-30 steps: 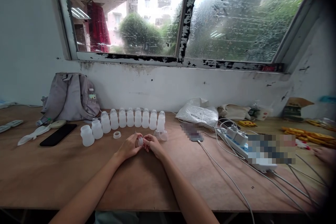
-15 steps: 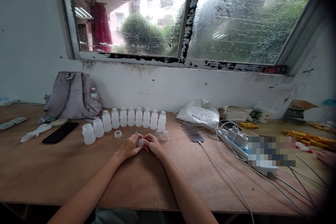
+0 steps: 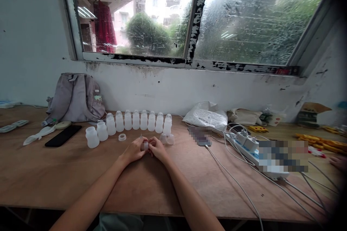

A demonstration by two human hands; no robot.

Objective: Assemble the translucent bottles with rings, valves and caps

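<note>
Low over the table, my left hand [image 3: 133,150] is closed around a whitish ribbed bottle collar [image 3: 146,146], and a pale nipple tip [image 3: 141,136] pokes up above its fingers. My right hand [image 3: 158,148] meets it from the right, fingers bent and pinching at the collar's edge; what its fingertips grip is partly hidden. Another white collar ring [image 3: 122,137] lies flat beyond my left hand. Two clear caps [image 3: 170,139] stand just beyond my right hand. Behind, several capped frosted baby bottles [image 3: 144,121] form a curved row, with two uncapped bottles [image 3: 92,138] at its left end.
A black phone [image 3: 63,136] and a grey backpack [image 3: 74,97] are on the left. Rightward are a plastic bag [image 3: 206,117], a cabled power strip [image 3: 245,153], a charging cable [image 3: 230,177] and yellow parts [image 3: 320,143]. Another person's hand [image 3: 337,161] shows at the far right edge.
The view has shifted very slightly. Both hands stay together at the collar, with hardly any visible finger movement; the bottles, ring and caps have not moved.
</note>
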